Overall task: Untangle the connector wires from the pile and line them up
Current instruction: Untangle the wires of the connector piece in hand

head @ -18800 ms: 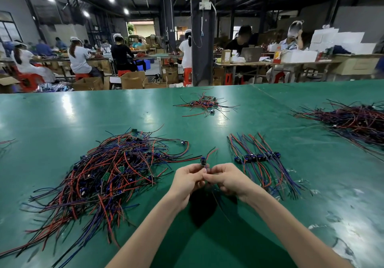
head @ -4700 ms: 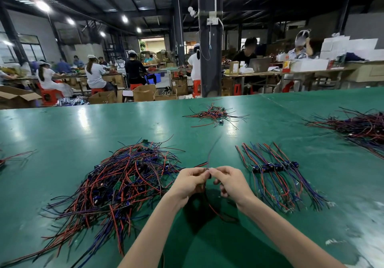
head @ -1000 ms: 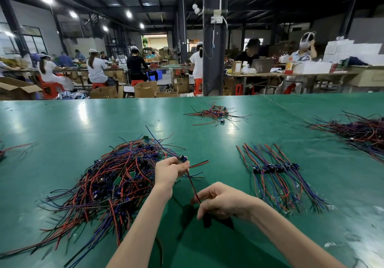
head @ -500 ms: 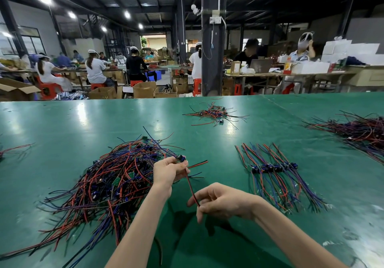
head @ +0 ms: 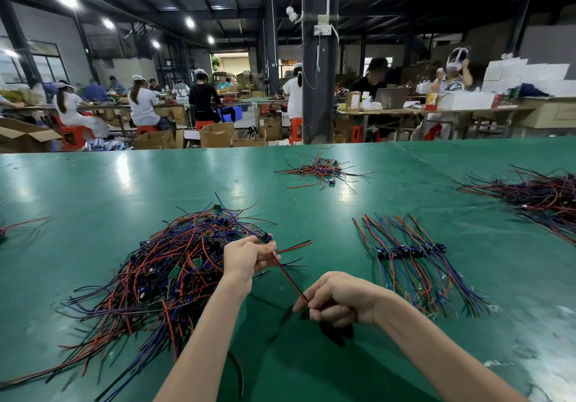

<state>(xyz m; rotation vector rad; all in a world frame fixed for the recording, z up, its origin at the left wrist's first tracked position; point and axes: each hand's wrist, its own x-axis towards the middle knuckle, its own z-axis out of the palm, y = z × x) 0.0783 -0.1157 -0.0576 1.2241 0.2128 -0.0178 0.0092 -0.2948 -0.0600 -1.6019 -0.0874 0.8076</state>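
Green table [head: 124,189] with wire pile [head: 162,274]; dim, seemingly factory hall [head: 156,2].

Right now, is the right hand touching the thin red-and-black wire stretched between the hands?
Touching. The head view shows the right hand pinching the red-and-black wire; the left hand grips its far end.

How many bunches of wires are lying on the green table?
4: big tangled red-and-blue heap near left, small heap far centre, dark heap far right, lined-up row near right. Loose wires at the left edge hint at a fifth.
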